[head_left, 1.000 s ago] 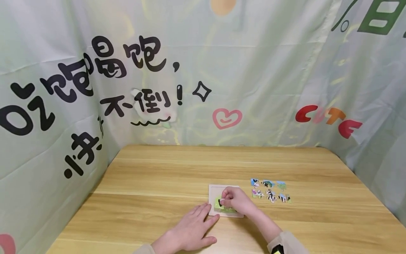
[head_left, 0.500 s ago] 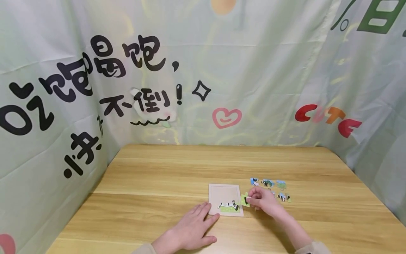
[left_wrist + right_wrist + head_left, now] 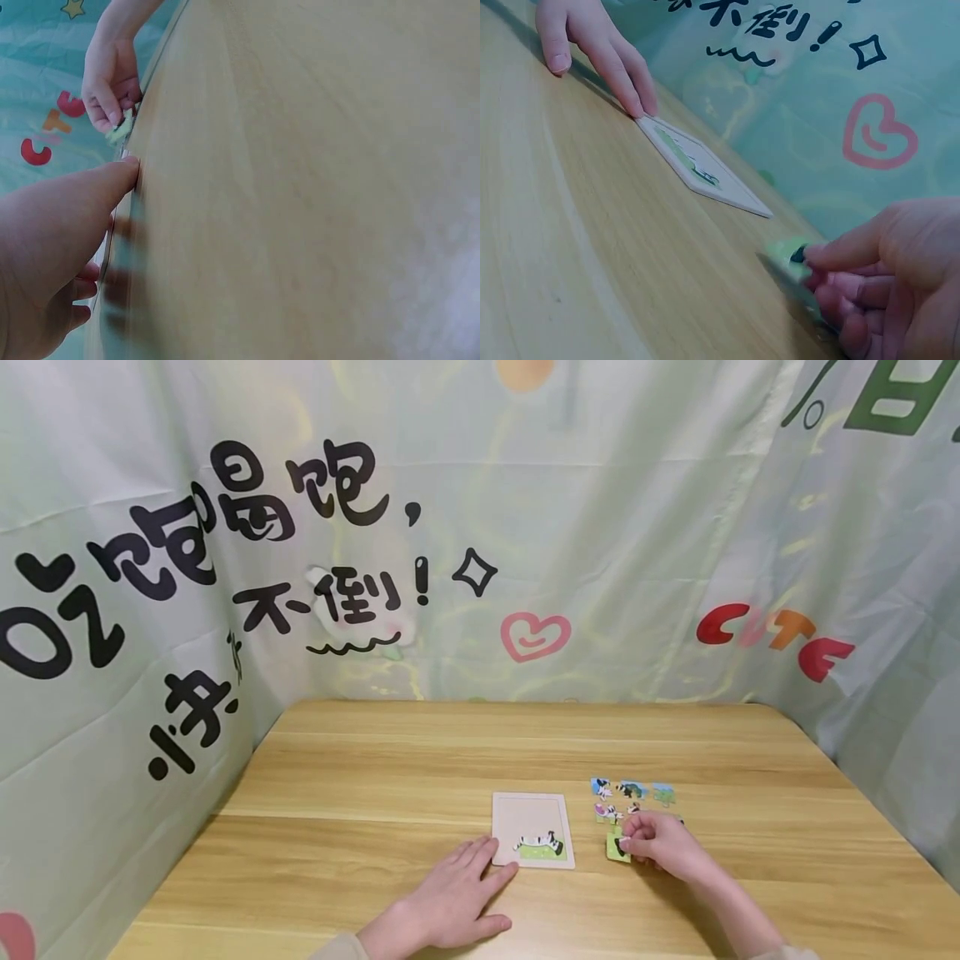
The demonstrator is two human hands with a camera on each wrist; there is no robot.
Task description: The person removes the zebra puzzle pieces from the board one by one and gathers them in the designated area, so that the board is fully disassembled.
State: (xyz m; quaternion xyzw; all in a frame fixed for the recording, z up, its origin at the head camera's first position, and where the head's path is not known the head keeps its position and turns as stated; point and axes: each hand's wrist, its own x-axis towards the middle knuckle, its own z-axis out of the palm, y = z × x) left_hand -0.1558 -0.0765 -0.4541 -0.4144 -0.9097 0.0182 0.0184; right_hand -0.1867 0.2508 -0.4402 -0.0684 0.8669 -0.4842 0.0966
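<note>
My right hand (image 3: 670,847) pinches a green jigsaw piece (image 3: 616,849) with a black patch between thumb and fingers, right of the puzzle tray. In the right wrist view this piece (image 3: 783,251) is tilted, with its shadow on the table below. A pale, square puzzle tray (image 3: 525,811) lies flat in front of me. Along its lower right side sits a green jigsaw piece with a black-and-white striped animal (image 3: 542,845). My left hand (image 3: 454,896) lies with fingers spread, its fingertips at the tray's left edge and lower corner.
Several loose jigsaw pieces (image 3: 632,790) lie in two rows behind my right hand, which hides part of the nearer row. The wooden table (image 3: 360,785) runs back to a printed curtain (image 3: 630,543), which also hangs at both sides.
My right hand has lifted the green piece with the black patch out of the tray and carried it right, to in front of the loose pieces. My left hand has stayed put.
</note>
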